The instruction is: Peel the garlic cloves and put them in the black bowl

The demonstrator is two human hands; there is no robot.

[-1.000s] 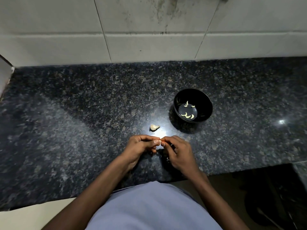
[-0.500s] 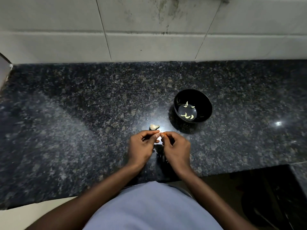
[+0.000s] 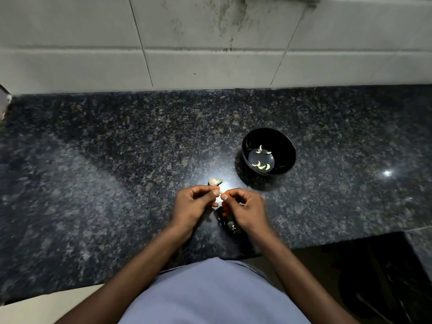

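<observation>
Both hands meet over the near edge of the dark speckled granite counter. The left hand pinches a small pale garlic clove between thumb and fingertips, and the right hand, fingers curled, picks at the same clove. Just beyond the hands an unpeeled clove lies on the counter. The black bowl stands to the right and farther back, holding several peeled cloves.

1. Wide bare stretch of dark speckled granite tabletop left of centre.
2. Round black bowl standing right of centre.
3. Small pale unpeeled garlic piece lying near the bowl.
4. White tiled wall closing the back.
</observation>
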